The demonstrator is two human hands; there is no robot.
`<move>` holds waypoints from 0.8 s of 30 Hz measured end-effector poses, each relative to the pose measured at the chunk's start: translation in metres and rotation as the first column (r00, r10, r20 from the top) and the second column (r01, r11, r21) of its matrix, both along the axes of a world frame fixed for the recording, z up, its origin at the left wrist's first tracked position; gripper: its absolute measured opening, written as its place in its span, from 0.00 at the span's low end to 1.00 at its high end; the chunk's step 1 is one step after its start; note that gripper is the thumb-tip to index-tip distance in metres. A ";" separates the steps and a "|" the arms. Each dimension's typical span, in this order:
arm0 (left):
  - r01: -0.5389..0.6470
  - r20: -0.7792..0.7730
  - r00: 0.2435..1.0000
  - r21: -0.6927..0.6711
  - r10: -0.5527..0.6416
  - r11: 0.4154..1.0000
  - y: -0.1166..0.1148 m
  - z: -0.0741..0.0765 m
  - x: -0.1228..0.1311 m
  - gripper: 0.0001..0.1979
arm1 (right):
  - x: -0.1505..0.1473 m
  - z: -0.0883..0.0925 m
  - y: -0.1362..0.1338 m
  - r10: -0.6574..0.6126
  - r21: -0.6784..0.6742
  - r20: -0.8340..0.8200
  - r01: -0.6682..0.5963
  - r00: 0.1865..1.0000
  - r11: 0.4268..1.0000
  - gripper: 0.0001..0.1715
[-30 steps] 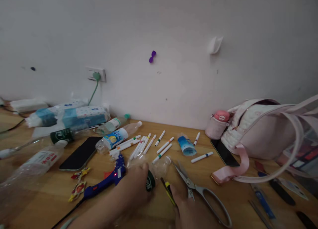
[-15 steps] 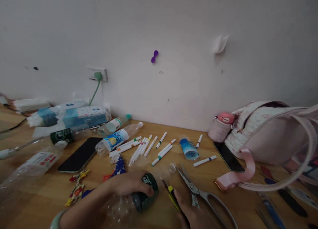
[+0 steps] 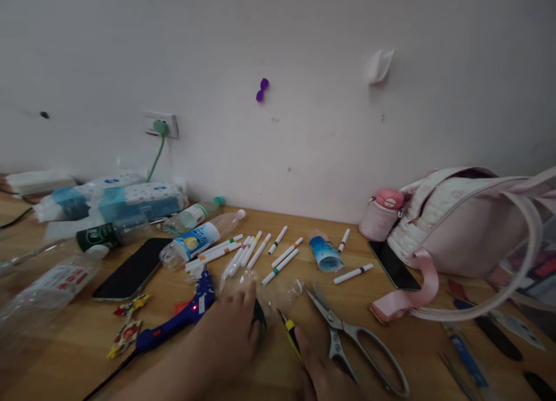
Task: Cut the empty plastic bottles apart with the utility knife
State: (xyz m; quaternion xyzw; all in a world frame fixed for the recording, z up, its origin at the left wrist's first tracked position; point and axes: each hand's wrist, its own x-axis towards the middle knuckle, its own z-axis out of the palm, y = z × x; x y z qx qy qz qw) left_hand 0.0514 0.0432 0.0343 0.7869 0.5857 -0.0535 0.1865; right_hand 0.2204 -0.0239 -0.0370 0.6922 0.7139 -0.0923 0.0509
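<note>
My left hand [image 3: 237,320] is closed over a clear plastic bottle [image 3: 282,295] with a dark green label; the bottle lies on its side, neck pointing right, and most of the label is hidden under the fingers. My right hand [image 3: 324,369] grips a yellow and black craft knife [image 3: 291,336], its blade tip close to the bottle's side; whether it touches I cannot tell. Just right of the knife lie large metal scissors [image 3: 336,325]. Beside my left wrist rests a blue hot glue gun [image 3: 186,317] with a small red light on.
Several white markers [image 3: 280,266] and a cut blue-labelled bottle piece [image 3: 325,253] lie beyond my hands. On the left are bottles [image 3: 56,288], a phone [image 3: 134,269] and tissue packs [image 3: 139,201]. A pink bag [image 3: 456,233], a flask [image 3: 380,215] and another phone [image 3: 393,266] stand or lie right.
My left hand has shifted forward and now covers more of the green label. The blue glue gun shows more fully. The view has moved slightly; the knife stays in my right hand.
</note>
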 end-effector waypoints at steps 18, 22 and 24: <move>0.023 0.274 0.961 -0.204 0.035 0.979 0.027 0.003 -0.021 0.25 | -0.006 0.035 0.005 -0.031 -0.073 -0.119 0.022 0.992 0.997 0.37; 0.071 0.363 0.931 -0.286 0.039 0.956 0.031 0.002 -0.022 0.22 | -0.006 0.042 0.006 -0.061 -0.115 -0.147 0.045 0.987 0.992 0.36; 0.096 0.392 0.919 -0.312 0.036 0.945 0.034 0.000 -0.024 0.21 | -0.004 0.040 0.007 -0.044 -0.126 -0.181 0.021 0.982 0.992 0.37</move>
